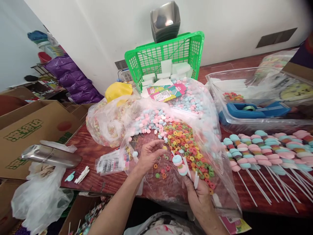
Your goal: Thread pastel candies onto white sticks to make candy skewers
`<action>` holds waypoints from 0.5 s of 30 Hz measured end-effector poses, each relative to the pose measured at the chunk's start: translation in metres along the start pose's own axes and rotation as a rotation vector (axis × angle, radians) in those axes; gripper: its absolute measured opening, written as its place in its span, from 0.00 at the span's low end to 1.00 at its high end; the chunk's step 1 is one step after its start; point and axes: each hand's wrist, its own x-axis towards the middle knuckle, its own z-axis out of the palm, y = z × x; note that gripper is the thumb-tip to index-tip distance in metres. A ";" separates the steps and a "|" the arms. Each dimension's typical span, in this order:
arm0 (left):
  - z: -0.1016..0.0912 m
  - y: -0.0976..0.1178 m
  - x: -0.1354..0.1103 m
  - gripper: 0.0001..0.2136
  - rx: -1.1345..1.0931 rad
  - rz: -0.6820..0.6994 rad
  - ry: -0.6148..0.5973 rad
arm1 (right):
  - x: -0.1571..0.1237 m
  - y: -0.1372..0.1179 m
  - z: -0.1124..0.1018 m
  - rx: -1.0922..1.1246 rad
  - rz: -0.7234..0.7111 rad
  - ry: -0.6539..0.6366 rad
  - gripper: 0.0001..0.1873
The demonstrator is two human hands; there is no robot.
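Note:
In the lower middle, my right hand point(199, 192) is closed around several white sticks point(196, 180) and a candy skewer point(182, 169) threaded with blue and pink marshmallows. My left hand point(151, 155) is beside it, thumb and fingers pinched at a small yellow gummy ring point(165, 148). Just beyond both hands is a heap of sugared gummy rings point(187, 140) in red, yellow, orange and green. Behind it lie pink and blue marshmallows point(154, 120), spilling from a clear plastic bag point(212, 117). A few loose rings point(164, 171) rest on the plastic sheet between my arms.
Finished-looking marshmallow skewers point(266, 148) lie in rows at right. Behind them, a clear plastic tub point(254, 125) holds a blue tape dispenser point(256, 109). A green basket point(163, 49) stands at the back. At left are a steel flask point(51, 156) and a cardboard box point(36, 130).

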 end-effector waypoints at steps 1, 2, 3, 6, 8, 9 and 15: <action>-0.001 0.004 -0.005 0.16 -0.081 -0.040 0.001 | 0.000 0.000 0.000 -0.035 -0.046 -0.005 0.13; -0.001 0.008 -0.010 0.16 -0.142 -0.062 0.004 | 0.000 0.000 0.001 -0.065 -0.092 -0.011 0.11; -0.001 0.012 -0.014 0.16 -0.189 -0.073 0.006 | -0.001 0.000 0.001 -0.089 -0.133 -0.018 0.12; -0.001 0.018 -0.026 0.14 -0.240 -0.041 0.027 | -0.001 0.001 0.000 -0.130 -0.212 -0.045 0.19; -0.001 0.021 -0.031 0.12 -0.159 0.070 0.060 | -0.001 0.001 -0.002 -0.148 -0.228 -0.046 0.21; -0.001 0.022 -0.032 0.11 -0.068 0.153 0.075 | 0.000 0.000 -0.003 -0.152 -0.228 -0.051 0.22; -0.003 0.028 -0.041 0.09 0.644 0.612 -0.049 | 0.000 0.000 -0.006 -0.158 -0.200 -0.092 0.23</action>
